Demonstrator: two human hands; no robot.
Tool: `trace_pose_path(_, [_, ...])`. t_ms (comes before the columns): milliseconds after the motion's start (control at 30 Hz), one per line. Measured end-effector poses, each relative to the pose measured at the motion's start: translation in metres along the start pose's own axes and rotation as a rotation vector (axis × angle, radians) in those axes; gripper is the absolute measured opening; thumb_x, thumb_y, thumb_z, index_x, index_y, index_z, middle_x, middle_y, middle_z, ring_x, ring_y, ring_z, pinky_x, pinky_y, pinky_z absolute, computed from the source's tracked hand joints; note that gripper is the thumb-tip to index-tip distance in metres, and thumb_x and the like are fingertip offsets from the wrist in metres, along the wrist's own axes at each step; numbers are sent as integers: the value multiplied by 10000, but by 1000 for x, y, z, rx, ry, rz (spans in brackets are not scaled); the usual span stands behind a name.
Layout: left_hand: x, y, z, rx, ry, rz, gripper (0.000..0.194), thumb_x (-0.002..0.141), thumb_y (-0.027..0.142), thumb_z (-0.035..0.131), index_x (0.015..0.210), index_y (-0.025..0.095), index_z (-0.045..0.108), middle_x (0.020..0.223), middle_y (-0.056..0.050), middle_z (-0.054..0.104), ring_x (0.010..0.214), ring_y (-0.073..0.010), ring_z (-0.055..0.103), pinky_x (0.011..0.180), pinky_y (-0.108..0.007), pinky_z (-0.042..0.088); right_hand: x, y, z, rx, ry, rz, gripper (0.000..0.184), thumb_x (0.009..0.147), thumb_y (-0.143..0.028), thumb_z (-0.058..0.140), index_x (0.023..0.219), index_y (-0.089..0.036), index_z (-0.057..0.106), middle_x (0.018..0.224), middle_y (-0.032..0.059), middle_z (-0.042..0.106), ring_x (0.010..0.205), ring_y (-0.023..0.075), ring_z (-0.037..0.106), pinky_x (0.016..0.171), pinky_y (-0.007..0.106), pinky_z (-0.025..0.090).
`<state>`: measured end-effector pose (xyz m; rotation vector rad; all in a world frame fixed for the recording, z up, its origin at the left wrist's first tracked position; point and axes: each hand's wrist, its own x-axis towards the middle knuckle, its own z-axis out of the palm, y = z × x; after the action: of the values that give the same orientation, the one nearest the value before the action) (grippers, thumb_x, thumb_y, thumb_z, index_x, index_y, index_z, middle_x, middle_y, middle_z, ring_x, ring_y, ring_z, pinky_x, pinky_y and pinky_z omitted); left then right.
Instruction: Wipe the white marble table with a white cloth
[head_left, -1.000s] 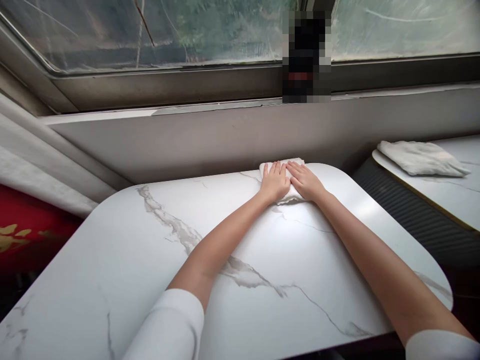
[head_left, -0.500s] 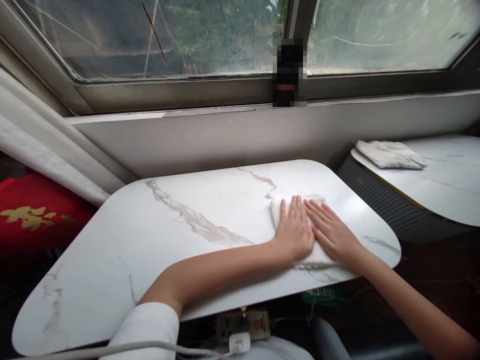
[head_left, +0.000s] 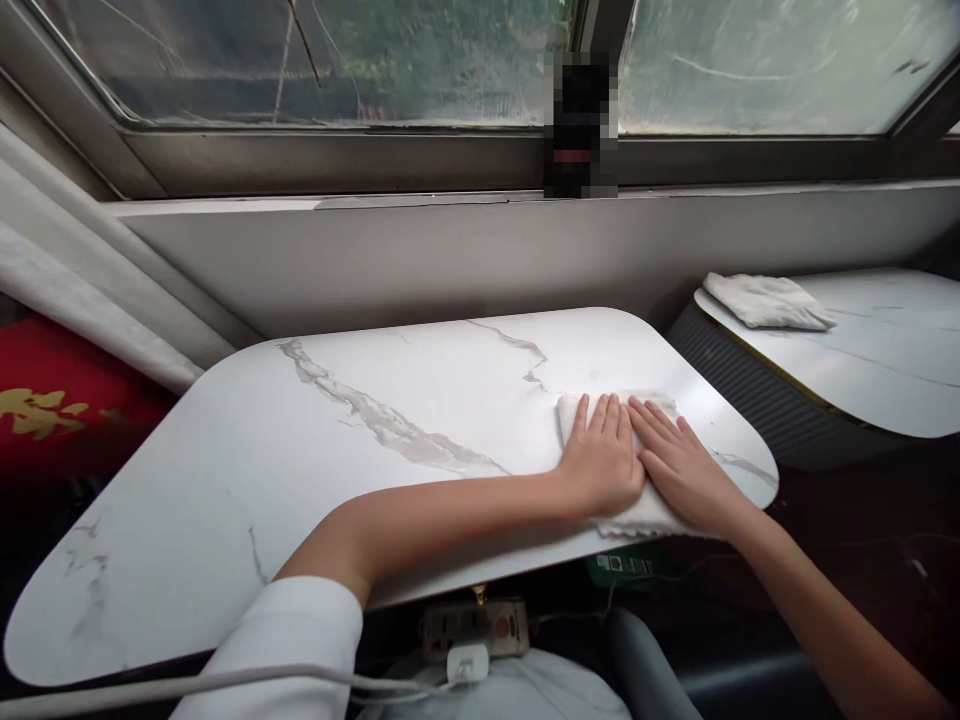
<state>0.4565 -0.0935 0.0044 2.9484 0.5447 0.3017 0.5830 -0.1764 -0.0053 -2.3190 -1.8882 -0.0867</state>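
A folded white cloth (head_left: 651, 510) lies on the right part of a white marble-patterned tabletop (head_left: 247, 430), close to its front edge. My left hand (head_left: 604, 458) rests flat on the cloth, fingers stretched out and pointing away from me. Beside it, my right hand (head_left: 688, 468) presses on the cloth too, its fingers straight and slanting towards the left hand. The two hands touch or nearly touch near the thumbs. Much of the cloth is hidden under the palms.
Another crumpled white cloth (head_left: 769, 302) sits on a second marble-patterned table (head_left: 892, 345) at the right. A power strip (head_left: 480, 628) with a white plug (head_left: 468, 662) and a cable is below the front edge. A red cloth (head_left: 67, 400) and a curtain (head_left: 82, 250) are at left.
Both hands and the cloth have slid slightly right across the tabletop, towards its right end. The camera view has shifted a little; the second cloth stays on its table.
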Motion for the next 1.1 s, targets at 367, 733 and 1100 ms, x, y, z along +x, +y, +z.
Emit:
trace_pose_path(367, [150, -64, 26, 0, 153, -345, 578, 896, 275, 243, 1388, -22, 301, 1458, -168, 312, 1366, -259, 216, 1135, -412, 62, 174, 83, 21, 190, 100, -89, 581, 790, -158, 293, 1349, -178, 448, 1421, 46, 415, 1338, 231, 311, 1106, 530, 181])
trace_pose_path(733, [220, -79, 40, 30, 159, -333, 560, 905, 265, 238, 1379, -21, 317, 1454, -177, 314, 1361, -260, 224, 1133, -408, 51, 214, 127, 22, 192, 107, 10, 570, 805, -166, 280, 1344, -160, 464, 1426, 25, 405, 1322, 202, 349, 1107, 414, 255])
trace_pose_path(1100, [153, 7, 40, -17, 119, -114, 592, 901, 306, 280, 1391, -26, 285, 1469, -188, 277, 1367, -301, 197, 1131, -441, 41, 78, 129, 6, 14, 120, 24, 578, 864, -172, 245, 1435, -239, 298, 1443, -6, 368, 1323, 207, 341, 1075, 460, 318])
